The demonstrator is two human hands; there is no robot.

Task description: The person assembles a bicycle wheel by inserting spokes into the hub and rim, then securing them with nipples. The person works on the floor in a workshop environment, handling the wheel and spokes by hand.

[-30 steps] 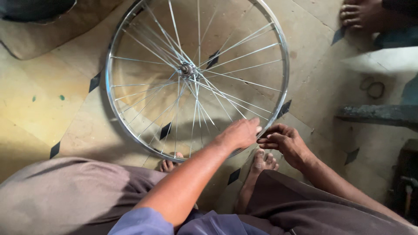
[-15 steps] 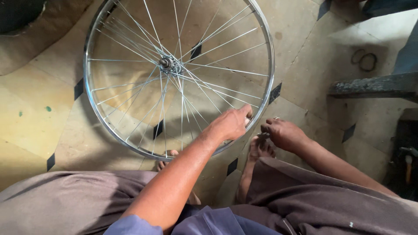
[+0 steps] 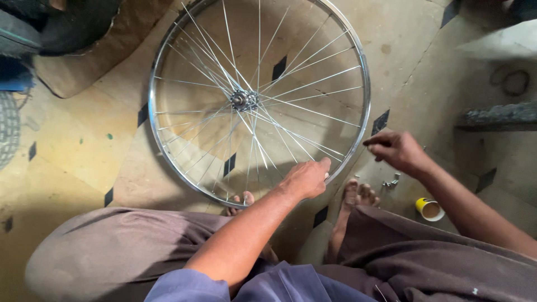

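Yellow cup (image 3: 429, 208) beside right foot (image 3: 358, 197)

1. The wheel rim (image 3: 366, 84) is bright polished metal, glossy and smooth.
2. The spokes (image 3: 302, 109) are thin shiny wire; the hub (image 3: 241, 100) is duller metal.
3. The floor (image 3: 72, 151) is smooth, worn tile with a dull sheen.
4. The trousers (image 3: 112, 251) are matt brown cloth.
5. The small yellow cap (image 3: 429, 208) looks plastic.

Top of the shiny spoked bicycle wheel rim (image 3: 366, 100) runs off the frame. Can't make out what the right hand (image 3: 398, 152) pinches, too tiny. Small metal bits (image 3: 391, 182) on the floor are a blur.
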